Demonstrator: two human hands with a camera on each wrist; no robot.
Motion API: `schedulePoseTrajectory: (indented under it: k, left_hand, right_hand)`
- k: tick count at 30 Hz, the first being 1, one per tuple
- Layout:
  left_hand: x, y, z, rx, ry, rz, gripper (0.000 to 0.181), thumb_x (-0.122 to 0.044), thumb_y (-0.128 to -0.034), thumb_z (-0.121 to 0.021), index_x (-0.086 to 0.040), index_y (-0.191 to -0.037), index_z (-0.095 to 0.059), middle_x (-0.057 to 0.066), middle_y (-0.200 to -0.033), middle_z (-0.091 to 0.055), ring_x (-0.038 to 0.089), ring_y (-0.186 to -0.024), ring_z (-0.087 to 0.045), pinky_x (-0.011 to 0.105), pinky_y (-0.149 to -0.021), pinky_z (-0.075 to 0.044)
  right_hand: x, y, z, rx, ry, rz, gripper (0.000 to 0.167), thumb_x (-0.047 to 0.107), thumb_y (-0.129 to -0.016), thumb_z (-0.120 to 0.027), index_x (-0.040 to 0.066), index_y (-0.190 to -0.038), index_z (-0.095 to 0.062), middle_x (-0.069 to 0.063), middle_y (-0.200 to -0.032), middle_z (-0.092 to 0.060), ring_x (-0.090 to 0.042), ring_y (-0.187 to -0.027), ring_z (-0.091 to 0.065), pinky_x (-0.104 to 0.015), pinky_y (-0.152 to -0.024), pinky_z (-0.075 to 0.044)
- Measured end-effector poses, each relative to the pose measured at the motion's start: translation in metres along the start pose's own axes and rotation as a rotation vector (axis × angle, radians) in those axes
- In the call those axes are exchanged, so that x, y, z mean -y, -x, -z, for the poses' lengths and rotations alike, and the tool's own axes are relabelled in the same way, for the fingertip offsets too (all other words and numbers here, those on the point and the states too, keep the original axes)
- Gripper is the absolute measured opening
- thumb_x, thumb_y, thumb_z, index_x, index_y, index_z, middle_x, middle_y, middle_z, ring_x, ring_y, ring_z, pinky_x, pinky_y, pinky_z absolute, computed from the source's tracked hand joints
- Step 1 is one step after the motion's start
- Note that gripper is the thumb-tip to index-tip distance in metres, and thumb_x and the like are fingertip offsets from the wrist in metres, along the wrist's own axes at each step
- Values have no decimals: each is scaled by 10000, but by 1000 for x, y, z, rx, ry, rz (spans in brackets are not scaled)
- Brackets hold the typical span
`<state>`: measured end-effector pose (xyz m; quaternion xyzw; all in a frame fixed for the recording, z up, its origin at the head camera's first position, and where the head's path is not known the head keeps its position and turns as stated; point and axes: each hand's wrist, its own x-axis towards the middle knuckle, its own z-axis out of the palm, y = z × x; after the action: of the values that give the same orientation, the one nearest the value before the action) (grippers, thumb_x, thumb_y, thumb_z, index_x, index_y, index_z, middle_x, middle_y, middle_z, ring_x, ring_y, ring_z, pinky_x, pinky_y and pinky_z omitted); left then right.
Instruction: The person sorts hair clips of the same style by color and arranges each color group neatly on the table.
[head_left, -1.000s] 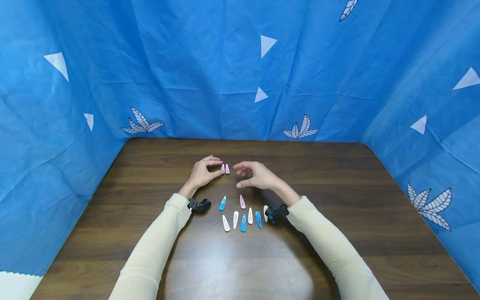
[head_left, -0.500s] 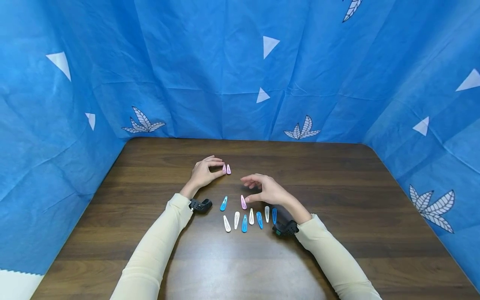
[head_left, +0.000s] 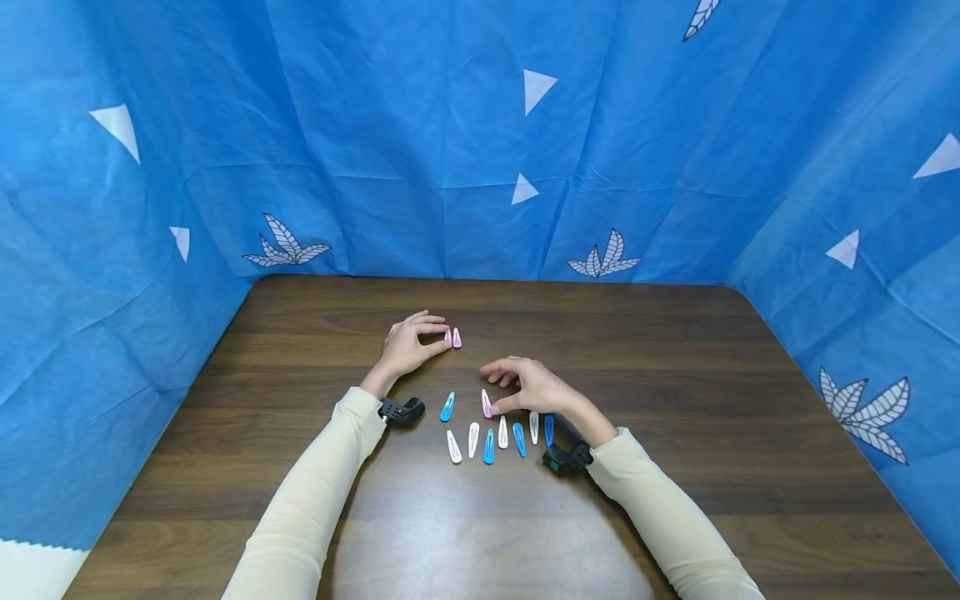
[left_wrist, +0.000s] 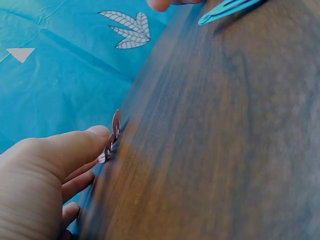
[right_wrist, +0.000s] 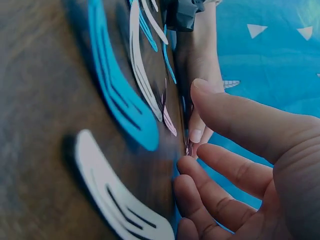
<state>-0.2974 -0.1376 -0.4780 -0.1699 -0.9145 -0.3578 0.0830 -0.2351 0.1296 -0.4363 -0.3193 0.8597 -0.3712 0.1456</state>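
Toward the back of the table, my left hand (head_left: 407, 346) pinches a pink snap hair clip (head_left: 447, 337) between thumb and forefinger. A second pink hair clip (head_left: 457, 337) lies close beside it on the right. In the left wrist view the thumb partly covers the pink clips (left_wrist: 116, 121). My right hand (head_left: 538, 387) hovers over a third pink hair clip (head_left: 486, 403), its thumb tip close to the clip's near end. The right wrist view has this hand's thumb and fingers (right_wrist: 240, 170) spread apart with nothing between them; whether the thumb touches the clip I cannot tell.
A blue hair clip (head_left: 447, 406) lies apart on the left. Nearer to me runs an uneven row of white clips (head_left: 453, 447) and blue clips (head_left: 489, 447), partly beneath the right wrist. Blue cloth (head_left: 480, 142) surrounds the wooden table (head_left: 300, 317) at back and sides.
My right hand has moved from beside the two pink clips toward me, to the third pink clip, and its thumb and fingers have drawn slightly closer together. The left hand has stayed in place.
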Motion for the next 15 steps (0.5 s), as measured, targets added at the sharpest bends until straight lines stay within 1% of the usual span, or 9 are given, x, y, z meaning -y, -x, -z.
schedulePoseTrajectory:
  k: [6, 15]
  left_hand:
    - [0, 0, 1, 3, -2, -1, 367, -324, -847, -739, -121, -1153, -736, 31, -1298, -654, 252, -1397, -423, 508, -1116, -301]
    - [2, 0, -1, 6, -4, -2, 357, -328, -852, -737, -126, -1147, -740, 23, -1293, -657, 241, -1399, -421, 503, -1122, -298]
  right_hand:
    - [-1, 0, -2, -6, 43, 22, 523, 160, -784, -818, 58, -1262, -632, -95, -1111, -649, -210, -972, -598, -318, -858, -499]
    - [-3, 1, -6, -14, 79, 48, 484, 145, -759, -828, 82, -1210, -664, -60, -1037, -625, -181, -943, -571, -283, -823, -485]
